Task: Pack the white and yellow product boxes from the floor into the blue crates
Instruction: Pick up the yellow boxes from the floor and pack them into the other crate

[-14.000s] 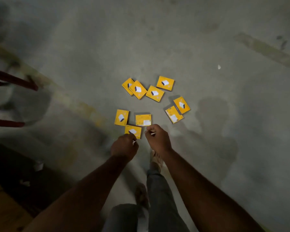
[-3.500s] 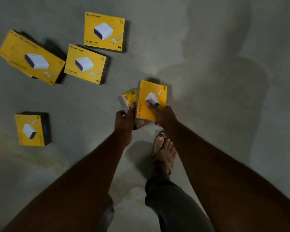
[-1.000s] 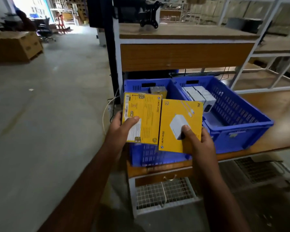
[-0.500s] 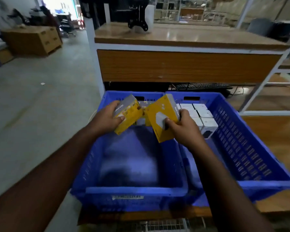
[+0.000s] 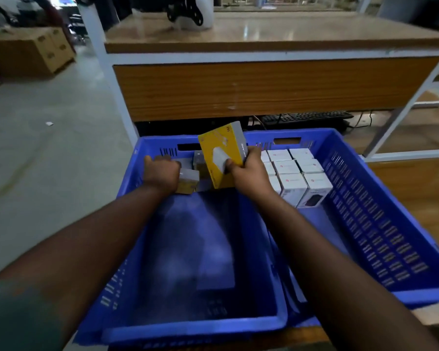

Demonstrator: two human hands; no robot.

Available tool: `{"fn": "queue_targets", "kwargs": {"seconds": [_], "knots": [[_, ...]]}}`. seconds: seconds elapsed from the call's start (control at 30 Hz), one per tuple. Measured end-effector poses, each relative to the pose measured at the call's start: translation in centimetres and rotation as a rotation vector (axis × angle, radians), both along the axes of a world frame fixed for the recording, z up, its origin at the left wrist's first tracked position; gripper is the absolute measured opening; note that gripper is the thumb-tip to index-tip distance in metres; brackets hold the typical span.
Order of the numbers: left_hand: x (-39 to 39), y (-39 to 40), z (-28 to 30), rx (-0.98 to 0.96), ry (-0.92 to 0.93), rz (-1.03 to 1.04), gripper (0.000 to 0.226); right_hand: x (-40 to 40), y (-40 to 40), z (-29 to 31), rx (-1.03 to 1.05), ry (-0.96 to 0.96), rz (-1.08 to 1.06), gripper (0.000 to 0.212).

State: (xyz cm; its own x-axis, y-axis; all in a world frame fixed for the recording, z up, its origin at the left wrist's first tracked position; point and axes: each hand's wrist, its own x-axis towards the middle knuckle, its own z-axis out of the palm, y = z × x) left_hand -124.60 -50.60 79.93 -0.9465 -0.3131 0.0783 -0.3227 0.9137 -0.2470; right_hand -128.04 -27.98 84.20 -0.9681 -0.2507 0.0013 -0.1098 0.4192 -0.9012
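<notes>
Left hand (image 5: 162, 174) has lowered its gripped yellow box (image 5: 188, 182) to the left crate (image 5: 188, 328)'s twelve-o'clock end; right hand (image 5: 249, 171) still clamps another box (image 5: 222, 153) above.

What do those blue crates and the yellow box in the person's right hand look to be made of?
The blue crates look like moulded plastic with a slight sheen: one solid colour, slotted vent walls and cut-out handles. The yellow box in the right hand seems to be printed cardboard with a smooth, probably matt finish: sharp folded edges, a grey side panel and printed artwork.
</notes>
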Motion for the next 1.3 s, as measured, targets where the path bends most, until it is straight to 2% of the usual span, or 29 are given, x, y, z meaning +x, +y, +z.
{"fn": "queue_targets", "kwargs": {"seconds": [0.13, 0.27, 0.4, 0.5, 0.6, 0.67, 0.8, 0.87, 0.93, 1.0, 1.1, 1.3], "knots": [[0.0, -1.4, -2.1, 0.001, -0.047, 0.049, 0.024, 0.0, -1.9, -1.3, 0.288, 0.158, -0.07, 0.043], [-0.6, -2.9, -3.3, 0.111, -0.027, 0.083, 0.027, -0.4, -5.1, -2.9, 0.236, 0.179, -0.071, 0.044], [-1.0, -3.1, -3.8, 0.174, 0.016, 0.084, 0.035, -0.9, -7.3, -5.3, 0.129, 0.009, -0.117, 0.05], [-1.2, -3.6, -5.3, 0.171, 0.053, 0.029, 0.037, -1.1, -7.7, -6.6, 0.162, -0.051, -0.156, 0.052], [-1.7, -3.5, -6.9, 0.181, 0.076, -0.019, 0.041, -1.6, -7.2, -7.6, 0.26, 0.066, -0.123, 0.04], [-1.9, -3.2, -7.5, 0.198, 0.043, -0.011, 0.048, -2.0, -6.6, -8.6, 0.318, 0.044, -0.111, 0.037], [-1.9, -3.2, -8.0, 0.228, 0.001, -0.013, 0.063, -1.8, -6.4, -10.1, 0.193, -0.137, -0.121, 0.069], [-2.0, -2.9, -8.3, 0.265, 0.007, -0.022, 0.079, -1.8, -6.9, -10.2, 0.092, -0.177, -0.169, 0.082], [-1.9, -2.6, -8.7, 0.322, 0.016, -0.011, 0.105, -1.7, -7.6, -10.6, -0.006, -0.196, -0.232, 0.08], [-1.9, -2.5, -8.9, 0.353, 0.043, -0.007, 0.117, -1.2, -8.4, -11.3, -0.05, -0.198, -0.248, 0.073], [-1.9, -2.5, -8.8, 0.369, 0.081, -0.015, 0.114, -0.9, -9.5, -12.5, -0.126, -0.153, -0.252, 0.073], [-2.6, -1.7, -9.6, 0.291, 0.157, -0.069, 0.099, -1.5, -9.8, -13.7, -0.134, -0.115, -0.261, 0.085]]}}
